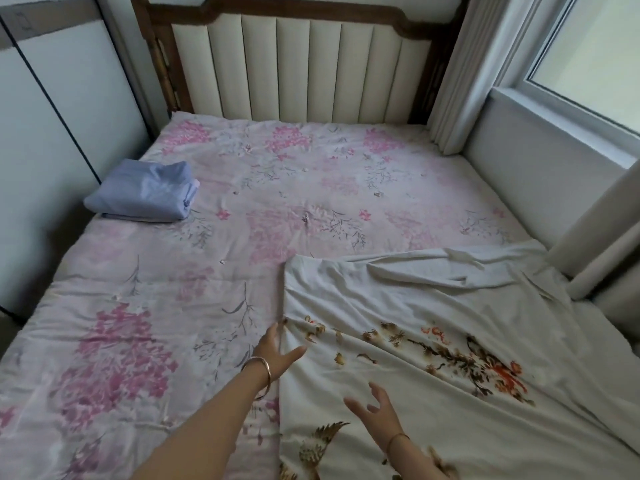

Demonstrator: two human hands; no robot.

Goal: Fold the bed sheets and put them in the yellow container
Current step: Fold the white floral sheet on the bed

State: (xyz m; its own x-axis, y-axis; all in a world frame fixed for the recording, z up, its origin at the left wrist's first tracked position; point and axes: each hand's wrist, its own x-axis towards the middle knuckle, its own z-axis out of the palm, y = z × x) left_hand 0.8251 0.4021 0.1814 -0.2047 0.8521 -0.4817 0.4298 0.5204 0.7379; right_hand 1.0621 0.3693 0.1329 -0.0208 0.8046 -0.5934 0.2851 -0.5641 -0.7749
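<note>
floral bed (277, 209), sheet (450, 306), perhaps frosted window (588, 46)

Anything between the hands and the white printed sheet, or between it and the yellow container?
Nothing visible. The left hand is at the left edge of the white printed sheet; the right hand is spread over it. The yellow container is out of view, so that path cannot be judged.
</note>
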